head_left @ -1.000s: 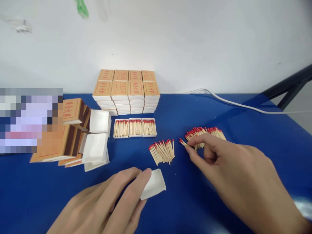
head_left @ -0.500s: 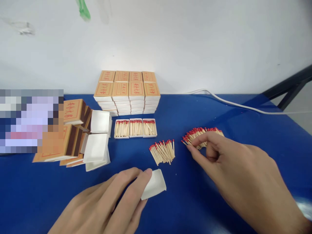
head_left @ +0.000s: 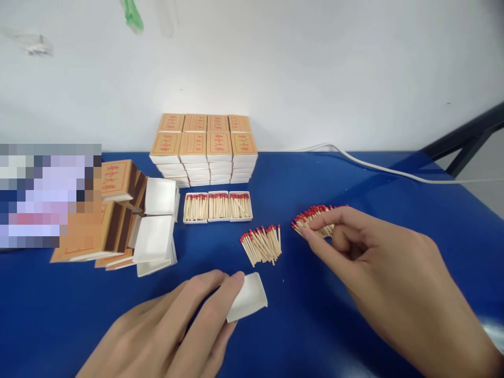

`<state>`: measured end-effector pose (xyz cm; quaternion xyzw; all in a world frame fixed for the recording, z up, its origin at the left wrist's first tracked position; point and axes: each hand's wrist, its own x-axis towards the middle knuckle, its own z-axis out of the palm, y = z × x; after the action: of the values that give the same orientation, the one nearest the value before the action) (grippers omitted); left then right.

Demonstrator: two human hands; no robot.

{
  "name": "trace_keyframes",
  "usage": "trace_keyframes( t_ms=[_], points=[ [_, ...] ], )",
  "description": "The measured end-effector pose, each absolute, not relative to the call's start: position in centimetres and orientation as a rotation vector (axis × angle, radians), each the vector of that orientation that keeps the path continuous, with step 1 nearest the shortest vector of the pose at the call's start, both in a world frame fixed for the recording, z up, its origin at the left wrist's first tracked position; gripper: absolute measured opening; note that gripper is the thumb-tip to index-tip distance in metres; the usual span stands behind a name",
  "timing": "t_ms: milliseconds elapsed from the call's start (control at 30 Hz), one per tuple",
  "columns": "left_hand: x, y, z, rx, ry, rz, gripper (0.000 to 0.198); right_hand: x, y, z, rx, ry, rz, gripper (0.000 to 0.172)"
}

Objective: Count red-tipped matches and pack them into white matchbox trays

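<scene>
My left hand [head_left: 173, 325] grips a small white tray [head_left: 251, 298] between fingers and thumb at the lower middle; the tray has nothing in it. At the right, my right hand [head_left: 378, 268] pinches at the left side of a large match pile [head_left: 315, 214], thumb and forefinger together among the sticks. Whether a match is between the fingertips is too small to tell. A smaller match pile [head_left: 262, 245] lies between the hands, heads pointing away. Beyond it, three trays filled with matches [head_left: 218, 206] stand side by side.
Stacked matchboxes [head_left: 203, 147] stand against the white wall [head_left: 315, 68]. Orange covers [head_left: 116, 178] and white trays [head_left: 154, 239] are piled at the left, beside a blurred patch. A white cable [head_left: 378, 168] crosses the back right of the blue table [head_left: 315, 336].
The right fingertips have shifted slightly, now overlapping the left edge of the large pile. My left hand still holds the tray in nearly the same place.
</scene>
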<state>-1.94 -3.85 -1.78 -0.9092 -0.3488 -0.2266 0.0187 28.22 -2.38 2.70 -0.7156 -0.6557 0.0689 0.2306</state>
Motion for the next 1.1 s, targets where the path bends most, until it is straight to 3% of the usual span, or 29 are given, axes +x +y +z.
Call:
trace_keyframes(
  t_ms=[167, 300, 800, 1100],
  points=[
    [-1.8, -3.7, -1.5, -2.866, -1.079, -0.643, 0.040, 27.7, -1.8, 3.7, -1.911, -1.569, 0.739, 0.052],
    [-1.7, -3.7, -1.0, -2.857, -1.064, -0.633, 0.038, 27.5, -1.3, 3.9, -1.868, -1.531, 0.894, 0.050],
    [-1.2, -3.3, -0.1, -2.889, -1.014, -0.647, 0.038, 23.7, -0.1, 4.1, -1.869, -1.905, 0.607, 0.039],
    [-1.1, -3.3, 0.1, -2.899, -1.008, -0.642, 0.038, 23.0, -0.1, 4.0, -1.936, -1.915, 0.653, 0.043]
  ],
)
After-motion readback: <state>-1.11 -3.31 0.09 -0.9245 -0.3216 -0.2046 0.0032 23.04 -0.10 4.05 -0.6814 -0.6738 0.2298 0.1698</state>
